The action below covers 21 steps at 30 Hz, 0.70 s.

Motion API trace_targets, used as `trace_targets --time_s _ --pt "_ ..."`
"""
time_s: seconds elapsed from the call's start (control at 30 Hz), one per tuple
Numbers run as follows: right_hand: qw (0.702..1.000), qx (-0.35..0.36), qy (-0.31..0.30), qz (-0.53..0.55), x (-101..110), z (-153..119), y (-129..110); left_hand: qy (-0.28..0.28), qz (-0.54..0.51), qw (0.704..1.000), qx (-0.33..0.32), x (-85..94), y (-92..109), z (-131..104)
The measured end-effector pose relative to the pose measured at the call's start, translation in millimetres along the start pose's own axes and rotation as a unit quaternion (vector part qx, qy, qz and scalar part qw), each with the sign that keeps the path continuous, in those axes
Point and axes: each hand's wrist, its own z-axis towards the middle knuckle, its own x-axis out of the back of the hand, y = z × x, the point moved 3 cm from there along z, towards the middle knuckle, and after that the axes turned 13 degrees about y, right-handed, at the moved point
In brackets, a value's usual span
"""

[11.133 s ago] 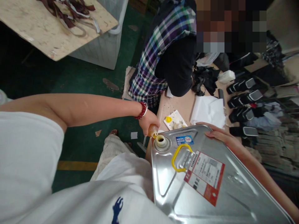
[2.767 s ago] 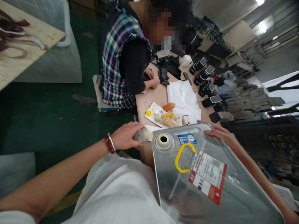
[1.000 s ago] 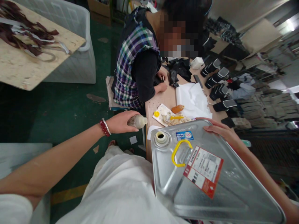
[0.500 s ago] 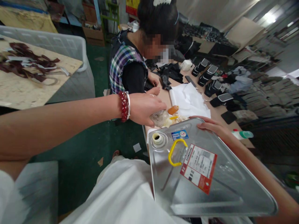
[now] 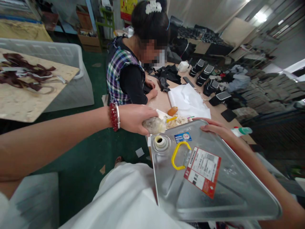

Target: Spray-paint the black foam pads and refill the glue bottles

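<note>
Left hand (image 5: 135, 118): gripping a small grimy squeeze bottle (image 5: 153, 125), fingers wrapped around its body, nozzle hanging just above the open spout (image 5: 160, 141).
Right hand (image 5: 215, 131): lying flat on the far edge of the tilted metal can (image 5: 214, 187), fingers spread, steadying it.
Can: leaning over the lap against the table edge (image 5: 157, 103), yellow handle (image 5: 179, 155) facing up.
Spill risk: likely slopping liquid past the narrow spout if tipping too fast.
Slip risk: possibly sliding off the lap, being braced by one flat palm only.
Nearby: co-worker (image 5: 128, 76) sitting close at the table, within splash reach.
</note>
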Motion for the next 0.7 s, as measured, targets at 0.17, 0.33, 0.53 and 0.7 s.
trace_targets --time_s 0.17,0.33,0.53,0.7 --pt "1.0 0.002 0.016 -0.01 -1.5 -1.4 1.1 0.037 -0.085 0.986 0.138 -67.4 -67.1 -57.9" --pt "0.999 -0.028 0.022 -0.023 -16.0 1.0 -4.3 0.123 -0.237 0.936 0.228 -161.1 -89.9 -98.6" --pt "0.995 -0.069 0.026 -0.071 -47.7 14.3 -12.9 0.211 -0.364 0.87 0.256 -229.0 -88.9 -107.8" --pt "0.99 -0.077 -0.002 -0.121 -76.8 26.6 -18.2 0.259 -0.378 0.847 0.271 -254.0 -99.5 -120.0"
